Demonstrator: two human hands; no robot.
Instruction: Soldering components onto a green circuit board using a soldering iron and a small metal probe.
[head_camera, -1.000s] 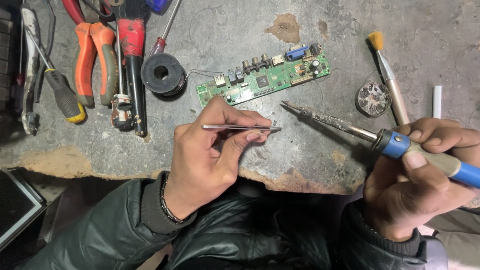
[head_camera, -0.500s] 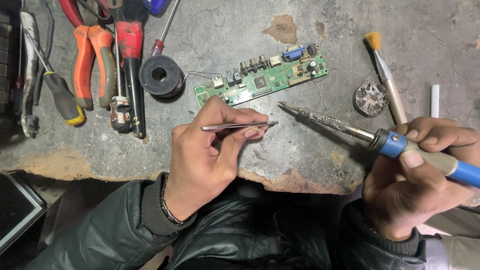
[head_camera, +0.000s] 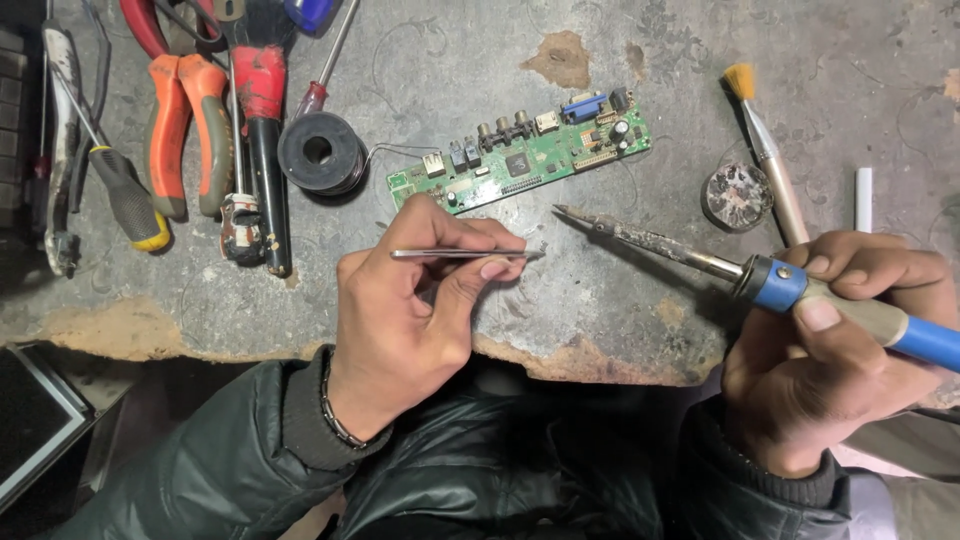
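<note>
While the left hand (head_camera: 410, 300) pinches a thin pair of steel tweezers (head_camera: 462, 254) between thumb and fingers (head_camera: 495, 268), its tips reaching toward the middle of the frame, the right hand (head_camera: 850, 340) is clenched round the blue-and-tan handle of a soldering iron (head_camera: 700, 260) at the right, the iron's dark, crusted tip pointing left to just short of the tweezer tips. Whether the tweezers grip a small part I cannot tell; something tiny may sit at their tips.

The green circuit board (head_camera: 520, 160) lies flat on the worktop (head_camera: 450, 70) just above both tools, in the upper middle of the frame, touched by neither.

The likely risks: the hot tip is near the bare fingertips, so a small slip could burn them; if a part is held, a loosened pinch would drop it onto the mottled grey surface, where it would be hard to find; and the iron lingering on the board could scorch it.

The worktop is worn and stone-like, with rusty brown chips along its near edge. At upper left lie orange-handled pliers (head_camera: 175, 130), a red-and-black tool (head_camera: 262, 130) and a black spool of solder wire (head_camera: 320, 152). At upper right sit a round tin of dirty flux (head_camera: 738, 196) and a yellow-bristled brush (head_camera: 765, 150). The sleeves are dark and glossy.
</note>
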